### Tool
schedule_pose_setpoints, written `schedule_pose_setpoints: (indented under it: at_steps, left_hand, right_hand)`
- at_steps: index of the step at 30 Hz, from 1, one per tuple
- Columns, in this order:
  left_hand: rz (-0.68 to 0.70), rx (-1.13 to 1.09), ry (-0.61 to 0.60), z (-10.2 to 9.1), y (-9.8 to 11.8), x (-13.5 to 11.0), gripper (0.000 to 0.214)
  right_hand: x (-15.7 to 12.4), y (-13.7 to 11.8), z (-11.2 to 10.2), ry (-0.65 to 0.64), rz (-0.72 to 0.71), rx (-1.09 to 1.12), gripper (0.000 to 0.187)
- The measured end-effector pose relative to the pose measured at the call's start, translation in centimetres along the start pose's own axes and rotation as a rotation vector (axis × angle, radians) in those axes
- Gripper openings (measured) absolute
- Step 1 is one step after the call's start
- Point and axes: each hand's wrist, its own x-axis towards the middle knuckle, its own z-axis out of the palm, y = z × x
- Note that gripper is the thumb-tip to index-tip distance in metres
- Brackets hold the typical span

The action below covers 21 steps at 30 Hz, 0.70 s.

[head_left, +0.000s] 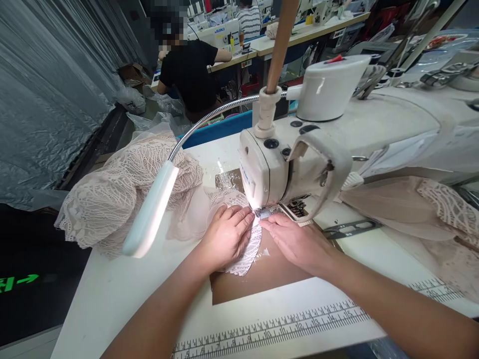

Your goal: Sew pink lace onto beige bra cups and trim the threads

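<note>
A pale pink lace piece (247,260) with a scalloped edge lies on the brown plate (277,271) under the head of a white sewing machine (264,172). On its left part rests my left hand (226,238), fingers curled together and gripping the lace close to the presser foot (265,212). My right hand (295,240) comes from the other side; its thumb and forefinger close on the lace edge just by the foot. The needle point is hidden between the hands and the machine head.
Bunched lace garments (108,199) lie at the left, beneath a bendable lamp (151,212). More sheer fabric (392,199) and a dark metal tool (352,229) lie at the right. A printed ruler (277,331) runs along the front edge. Beyond, a person in black (190,75) sits at another machine.
</note>
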Motion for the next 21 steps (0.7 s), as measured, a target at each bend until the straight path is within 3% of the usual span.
schedule_pose_setpoints:
  at_steps: [10, 17, 21]
  left_hand:
    - [-0.032, 0.071, -0.024, -0.2, 0.0, -0.7, 0.041]
    - [0.071, 0.009, -0.03, -0.7, 0.3, -0.9, 0.04]
    - [0.158, 0.038, 0.046, -0.4, 0.5, -1.3, 0.04]
  right_hand:
    - [0.0, 0.2, 0.0, 0.008, -0.02, 0.044, 0.034]
    - [0.3, 0.1, -0.8, 0.057, -0.024, 0.09, 0.032]
    - [0.2, 0.0, -1.1, 0.024, -0.063, 0.01, 0.027]
